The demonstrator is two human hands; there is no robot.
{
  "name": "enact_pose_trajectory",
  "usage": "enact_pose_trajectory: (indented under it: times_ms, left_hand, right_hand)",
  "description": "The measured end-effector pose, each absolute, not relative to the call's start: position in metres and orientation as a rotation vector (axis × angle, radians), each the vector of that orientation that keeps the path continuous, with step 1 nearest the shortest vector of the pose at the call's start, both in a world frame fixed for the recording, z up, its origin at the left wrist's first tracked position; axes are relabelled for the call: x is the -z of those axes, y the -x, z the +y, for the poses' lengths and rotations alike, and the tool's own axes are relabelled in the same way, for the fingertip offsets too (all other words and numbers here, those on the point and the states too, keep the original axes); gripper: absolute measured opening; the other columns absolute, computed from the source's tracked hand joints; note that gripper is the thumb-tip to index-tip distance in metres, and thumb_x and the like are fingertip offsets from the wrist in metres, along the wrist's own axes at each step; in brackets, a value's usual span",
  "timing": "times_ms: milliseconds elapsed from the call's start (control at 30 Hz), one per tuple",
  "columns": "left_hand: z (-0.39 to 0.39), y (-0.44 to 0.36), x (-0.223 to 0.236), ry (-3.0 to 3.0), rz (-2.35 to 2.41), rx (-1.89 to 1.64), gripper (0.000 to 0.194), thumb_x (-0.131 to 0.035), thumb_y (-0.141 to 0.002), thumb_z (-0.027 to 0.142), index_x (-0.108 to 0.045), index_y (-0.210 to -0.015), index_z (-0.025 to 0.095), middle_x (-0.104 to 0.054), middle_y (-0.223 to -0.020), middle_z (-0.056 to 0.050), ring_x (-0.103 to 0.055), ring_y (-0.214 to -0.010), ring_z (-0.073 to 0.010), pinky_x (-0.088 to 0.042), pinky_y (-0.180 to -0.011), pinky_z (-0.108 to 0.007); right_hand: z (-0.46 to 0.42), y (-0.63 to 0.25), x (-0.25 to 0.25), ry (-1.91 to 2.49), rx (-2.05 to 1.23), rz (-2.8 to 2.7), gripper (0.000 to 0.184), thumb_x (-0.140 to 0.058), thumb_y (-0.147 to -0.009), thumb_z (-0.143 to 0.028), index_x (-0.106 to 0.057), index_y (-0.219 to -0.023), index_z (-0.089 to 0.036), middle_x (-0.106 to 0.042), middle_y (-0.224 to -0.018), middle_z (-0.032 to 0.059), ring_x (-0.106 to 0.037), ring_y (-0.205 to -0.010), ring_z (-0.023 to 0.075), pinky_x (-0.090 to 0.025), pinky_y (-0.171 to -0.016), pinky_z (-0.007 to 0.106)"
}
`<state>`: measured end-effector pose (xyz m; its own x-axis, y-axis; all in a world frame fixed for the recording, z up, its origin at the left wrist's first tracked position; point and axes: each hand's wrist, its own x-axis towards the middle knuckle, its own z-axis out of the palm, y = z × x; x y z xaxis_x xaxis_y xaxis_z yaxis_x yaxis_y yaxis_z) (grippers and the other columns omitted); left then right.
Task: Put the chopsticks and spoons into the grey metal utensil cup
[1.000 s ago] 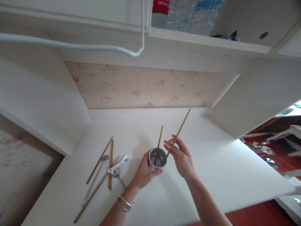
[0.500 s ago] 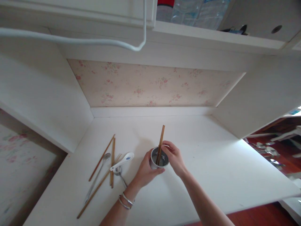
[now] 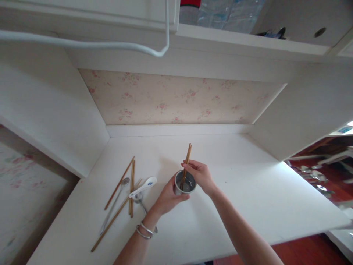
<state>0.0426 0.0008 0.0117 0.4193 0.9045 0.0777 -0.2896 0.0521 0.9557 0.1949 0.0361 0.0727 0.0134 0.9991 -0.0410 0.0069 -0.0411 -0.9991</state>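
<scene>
My left hand (image 3: pixel 171 195) is wrapped round a grey metal utensil holder (image 3: pixel 190 186) with small holes in its bottom. Wooden chopsticks (image 3: pixel 188 151) stand tilted in it, their lower ends inside the cup. The fingers of my right hand (image 3: pixel 199 172) pinch them just above the rim. Left of my left hand lie a white ceramic spoon (image 3: pixel 143 186) with a blue mark, a metal spoon (image 3: pixel 138 198) partly under it, a long-handled metal spoon (image 3: pixel 115 204) and several loose chopsticks (image 3: pixel 119 183).
Everything lies on a white countertop (image 3: pixel 234 191) between two white side panels (image 3: pixel 309 99). A white pipe-like bar (image 3: pixel 110 45) runs across the upper left. Clear plastic bottles (image 3: pixel 228 14) sit on the shelf above.
My right hand has slid up and left, from the holder's rim to higher on the chopsticks. The chopsticks have shifted slightly left and up; my left hand keeps its hold.
</scene>
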Motion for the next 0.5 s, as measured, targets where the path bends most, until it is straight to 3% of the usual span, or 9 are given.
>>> enact_pose_trajectory:
  times_ms: [267,500]
  left_hand:
    - [0.000,-0.040,-0.015,-1.236,0.662,-1.008,0.082,-0.085,-0.065,0.021,-0.046,-0.137,0.021,-0.057,-0.136,-0.012,-0.053,-0.126,-0.0295,-0.036,-0.110,-0.047]
    - [-0.001,-0.037,-0.017,-1.251,0.714,-0.949,0.083,-0.085,-0.065,0.026,-0.046,-0.138,0.022,-0.058,-0.137,-0.011,-0.053,-0.126,-0.0303,-0.037,-0.109,-0.048]
  right_hand:
    - [0.032,-0.198,-0.072,1.202,-1.295,-1.198,0.038,-0.077,-0.073,-0.048,-0.076,-0.098,-0.019,-0.077,-0.095,0.0052,-0.070,-0.087,0.0237,-0.054,-0.080,0.036]
    - [0.020,-0.212,-0.060,1.091,-1.354,-1.169,0.048,-0.074,-0.079,-0.047,-0.064,-0.120,-0.025,-0.068,-0.123,0.0086,-0.060,-0.118,0.0281,-0.045,-0.103,0.047]
